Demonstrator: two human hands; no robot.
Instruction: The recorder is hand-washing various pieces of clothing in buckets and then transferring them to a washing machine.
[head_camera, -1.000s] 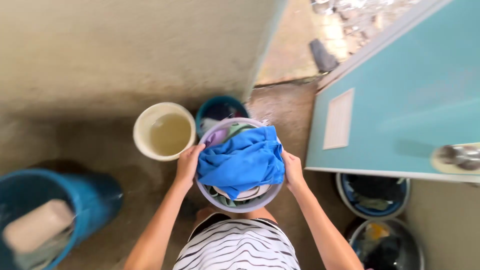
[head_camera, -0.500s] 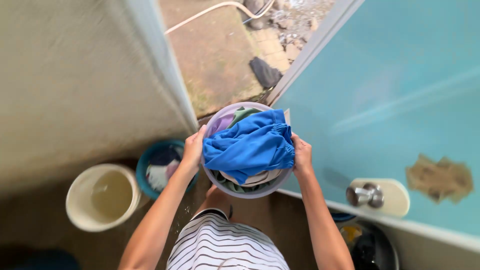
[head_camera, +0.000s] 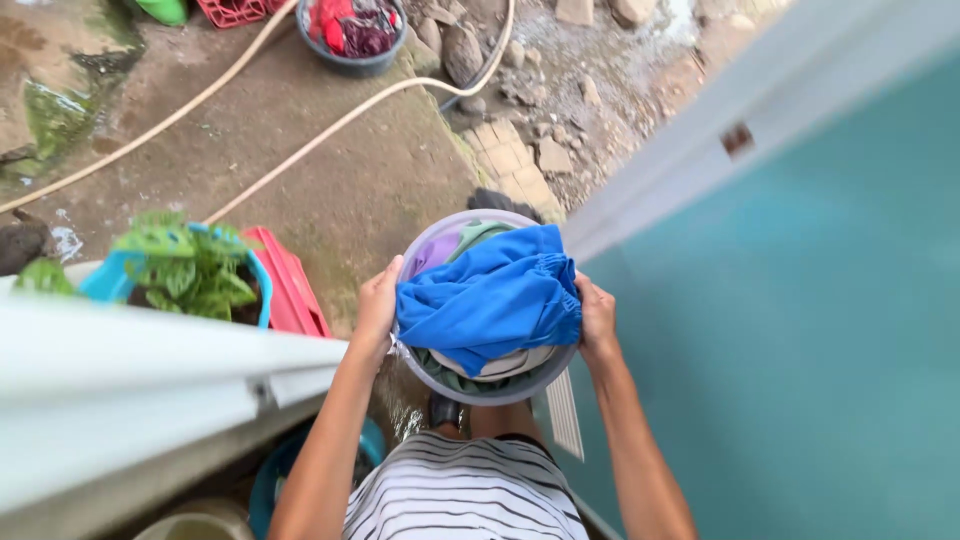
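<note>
1. Basin (head_camera: 480, 392) of laundry sits at the centre of the frame, carried in front of my striped shirt (head_camera: 465, 495).
2. My left hand (head_camera: 377, 305) clamps its left rim; my right hand (head_camera: 597, 320) clamps the right rim, so my hands are apart.
3. A blue cloth (head_camera: 490, 298) lies on top, over purple and green pieces.
4. A teal door (head_camera: 800, 330) fills the right side.
5. A potted plant (head_camera: 185, 265) and red crate (head_camera: 290, 285) lie at left.
6. Hoses (head_camera: 300, 150) cross the upper ground.
</note>
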